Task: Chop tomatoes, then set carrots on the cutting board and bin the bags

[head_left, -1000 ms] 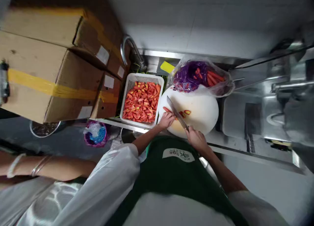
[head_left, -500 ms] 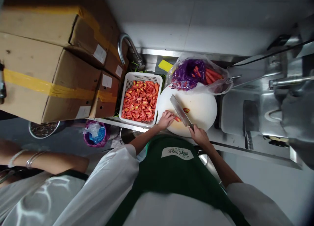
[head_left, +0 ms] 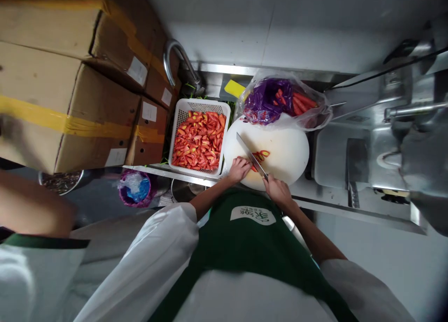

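Note:
My right hand (head_left: 275,189) grips the handle of a cleaver (head_left: 249,153) whose blade lies across the near left part of a round white cutting board (head_left: 287,156). My left hand (head_left: 239,168) rests fingers-down on the board beside the blade, pressing on a red vegetable that it mostly hides. A few cut red slices (head_left: 262,155) lie just right of the blade. Left of the board stands a white plastic basket (head_left: 181,118) heaped with red cut pieces (head_left: 199,140).
A plastic bag (head_left: 282,102) with purple and red vegetables sits behind the board. Stacked cardboard boxes (head_left: 70,93) fill the left. A tap (head_left: 180,65) curves behind the basket. A steel sink (head_left: 350,158) lies to the right. Another person's arm (head_left: 31,205) is at the left edge.
The cleaver rose and came down again close to my left hand, and more cut slices lie right of the blade. The other person's arm at left moved closer.

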Motion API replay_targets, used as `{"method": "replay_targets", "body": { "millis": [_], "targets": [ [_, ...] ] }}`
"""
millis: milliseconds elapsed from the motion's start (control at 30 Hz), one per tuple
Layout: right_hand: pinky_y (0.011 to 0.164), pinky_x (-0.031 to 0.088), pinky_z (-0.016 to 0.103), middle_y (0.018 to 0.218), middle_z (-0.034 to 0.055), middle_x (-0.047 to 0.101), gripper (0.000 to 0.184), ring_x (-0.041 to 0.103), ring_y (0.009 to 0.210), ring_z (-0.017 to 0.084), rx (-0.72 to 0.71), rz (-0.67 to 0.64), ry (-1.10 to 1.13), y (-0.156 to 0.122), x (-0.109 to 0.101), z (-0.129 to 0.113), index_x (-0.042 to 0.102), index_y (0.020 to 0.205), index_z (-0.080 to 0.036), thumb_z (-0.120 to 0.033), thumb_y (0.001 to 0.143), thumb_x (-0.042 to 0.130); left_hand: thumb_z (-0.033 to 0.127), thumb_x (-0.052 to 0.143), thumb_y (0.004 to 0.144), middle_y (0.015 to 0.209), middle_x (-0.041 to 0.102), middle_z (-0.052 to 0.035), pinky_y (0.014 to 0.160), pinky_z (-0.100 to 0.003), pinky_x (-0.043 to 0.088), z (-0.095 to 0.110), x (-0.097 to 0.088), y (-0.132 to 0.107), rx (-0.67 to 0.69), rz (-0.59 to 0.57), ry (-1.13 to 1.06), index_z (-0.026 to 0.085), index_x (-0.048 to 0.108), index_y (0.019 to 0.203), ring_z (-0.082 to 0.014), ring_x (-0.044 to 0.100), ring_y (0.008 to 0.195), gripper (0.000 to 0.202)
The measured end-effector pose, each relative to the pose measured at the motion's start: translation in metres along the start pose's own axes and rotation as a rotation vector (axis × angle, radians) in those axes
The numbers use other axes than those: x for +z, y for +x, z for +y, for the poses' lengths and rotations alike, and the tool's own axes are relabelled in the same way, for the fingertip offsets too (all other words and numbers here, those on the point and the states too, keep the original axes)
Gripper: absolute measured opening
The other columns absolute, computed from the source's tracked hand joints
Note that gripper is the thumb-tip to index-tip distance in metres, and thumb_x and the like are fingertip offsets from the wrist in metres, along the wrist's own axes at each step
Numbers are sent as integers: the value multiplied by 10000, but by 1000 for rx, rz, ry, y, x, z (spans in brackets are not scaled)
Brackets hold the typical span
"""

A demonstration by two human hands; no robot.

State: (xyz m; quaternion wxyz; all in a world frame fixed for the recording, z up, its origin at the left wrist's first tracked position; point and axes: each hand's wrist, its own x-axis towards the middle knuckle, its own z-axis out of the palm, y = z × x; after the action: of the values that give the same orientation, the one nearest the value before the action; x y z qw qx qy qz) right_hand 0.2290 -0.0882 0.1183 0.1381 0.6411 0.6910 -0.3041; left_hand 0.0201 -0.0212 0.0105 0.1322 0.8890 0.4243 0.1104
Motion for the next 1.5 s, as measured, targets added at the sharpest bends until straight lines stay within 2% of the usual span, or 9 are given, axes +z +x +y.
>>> {"method": "replay_targets", "body": {
  "millis": [167, 433, 667, 900, 1033, 1133, 1333, 1400, 1500],
  "targets": [
    [766, 457, 316, 955, 147, 729, 307, 717, 904, 278, 30, -23, 4, 2, 0, -3, 498, 1151, -140, -365, 1075, 303, 334, 399, 1032, 1130, 627, -107, 934, -446, 344, 0, 1, -2, 9, 37, 39, 200, 693, 1091, -256, 482, 1103, 328],
    [736, 453, 305, 892, 127, 725, 311, 718, 849, 267, -26, 24, -19, -6, -11, -9, 506, 1129, -138, -368, 1075, 303, 326, 423, 1019, 1067, 638, -102, 966, -468, 331, -3, -3, -9, 35, -16, 3, 204, 692, 1111, -247, 497, 1067, 309],
    [761, 456, 313, 987, 162, 723, 339, 709, 920, 275, -41, 50, -14, 21, -8, -26, 508, 1160, -116, -360, 1078, 287, 342, 378, 1038, 1061, 623, -109, 917, -425, 369, -1, -8, -12, -27, 13, -64, 190, 671, 1157, -233, 496, 1032, 351],
    [769, 448, 300, 922, 150, 718, 321, 706, 881, 263, -84, 25, -9, 2, -12, -20, 505, 1170, -118, -351, 1071, 307, 322, 399, 1030, 1156, 621, -122, 957, -442, 379, -2, -6, -18, -40, 53, -95, 180, 675, 1140, -251, 481, 1118, 330],
    [787, 452, 306, 1009, 187, 712, 367, 699, 940, 270, -67, 30, 11, 23, -10, -33, 481, 1229, -87, -361, 1076, 290, 342, 403, 1032, 1091, 627, -116, 936, -422, 396, -6, -8, -23, -16, 33, -104, 172, 670, 1155, -236, 497, 1077, 340],
    [794, 457, 316, 1028, 189, 711, 400, 696, 951, 283, -74, 27, 1, 35, -14, -32, 494, 1231, -98, -405, 1072, 293, 365, 434, 1024, 1081, 620, -104, 943, -422, 405, -7, -13, -30, -31, 41, -103, 196, 682, 1147, -227, 496, 1055, 324],
    [780, 449, 308, 948, 157, 719, 367, 703, 876, 262, -105, 47, -19, 7, -14, -17, 501, 1208, -114, -380, 1073, 288, 324, 461, 1012, 1124, 605, -107, 1006, -426, 408, 0, -11, -34, -70, 57, -127, 202, 690, 1130, -233, 454, 1116, 285],
    [770, 450, 307, 935, 151, 721, 344, 705, 863, 264, -121, 32, -29, 0, -10, -20, 490, 1214, -112, -359, 1071, 299, 314, 457, 1011, 1149, 605, -114, 1011, -440, 408, 1, -8, -33, -73, 44, -124, 202, 691, 1136, -243, 449, 1136, 287],
    [781, 454, 314, 964, 170, 718, 337, 704, 891, 273, -110, 25, -31, 7, -4, -34, 493, 1191, -101, -339, 1071, 286, 317, 452, 1012, 1179, 605, -120, 1015, -454, 406, 0, -7, -32, -70, 33, -125, 197, 694, 1125, -252, 447, 1154, 293]
  ]
}}
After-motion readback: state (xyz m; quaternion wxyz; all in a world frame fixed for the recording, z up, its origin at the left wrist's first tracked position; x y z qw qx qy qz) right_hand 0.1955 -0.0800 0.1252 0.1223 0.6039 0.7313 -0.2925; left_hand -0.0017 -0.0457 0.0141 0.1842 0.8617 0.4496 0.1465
